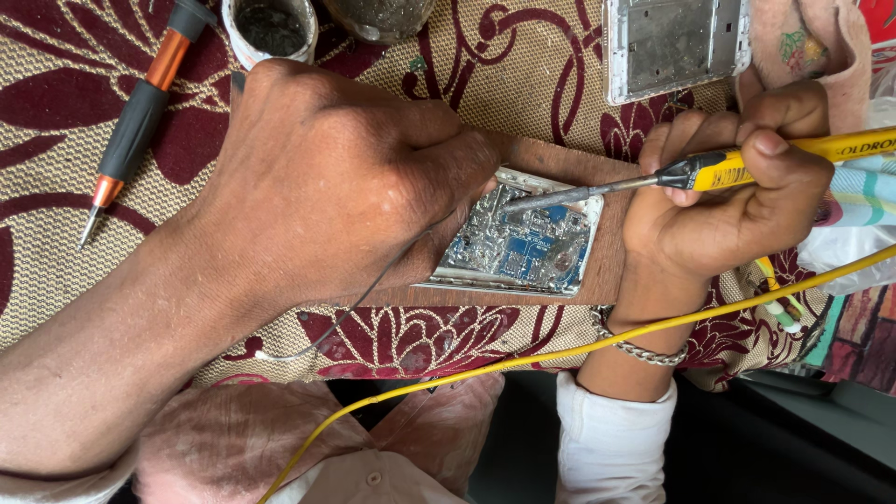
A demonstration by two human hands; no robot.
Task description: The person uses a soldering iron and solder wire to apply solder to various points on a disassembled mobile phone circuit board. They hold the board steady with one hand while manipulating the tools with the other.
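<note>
My left hand rests on the left end of a blue and silver circuit board and pinches a thin grey solder wire that trails off toward my body. The board lies on a brown wooden block. At the right, my right hand grips a yellow-handled soldering iron. Its metal shaft points left, and the tip touches the upper left part of the board, close to my left fingers. The left fingertips are hidden under the hand.
A beige and maroon patterned cloth covers the work surface. An orange and black screwdriver lies at the upper left. A small dark-filled pot and a silver phone frame sit at the top. The iron's yellow cable crosses below.
</note>
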